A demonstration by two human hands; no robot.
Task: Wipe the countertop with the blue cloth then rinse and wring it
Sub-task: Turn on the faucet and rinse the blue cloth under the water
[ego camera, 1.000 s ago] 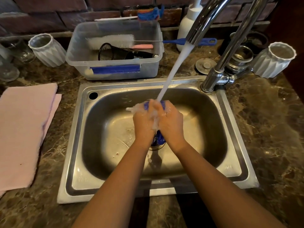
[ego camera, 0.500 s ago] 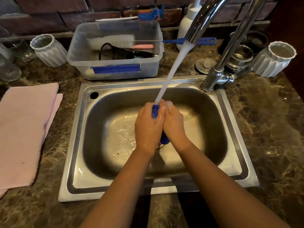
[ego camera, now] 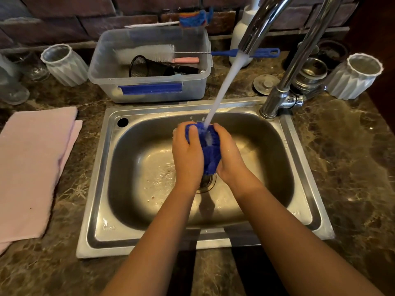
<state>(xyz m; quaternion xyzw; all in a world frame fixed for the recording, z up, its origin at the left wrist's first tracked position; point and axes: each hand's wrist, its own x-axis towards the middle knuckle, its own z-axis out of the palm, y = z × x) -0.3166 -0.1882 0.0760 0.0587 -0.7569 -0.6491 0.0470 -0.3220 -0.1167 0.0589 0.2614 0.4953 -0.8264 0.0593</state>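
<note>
The left hand (ego camera: 188, 154) and right hand (ego camera: 229, 154) both clasp the bunched blue cloth (ego camera: 210, 152) between them, above the drain of the steel sink (ego camera: 100, 189). The water stream (ego camera: 224, 86) from the chrome faucet (ego camera: 258, 24) lands on the cloth's top. A folded pink towel (ego camera: 32, 167) lies on the marble bench (ego camera: 352, 167) to the left; a clear plastic tub (ego camera: 149, 90) stands beyond the sink.

both forearms are reaching in from six o'clock toward twelve, converging at the centre. the left hand (ego camera: 188, 155) and right hand (ego camera: 229, 155) are cupping inward, palms facing, fingers curled closed around a bundled blue cloth (ego camera: 210, 150).
</note>
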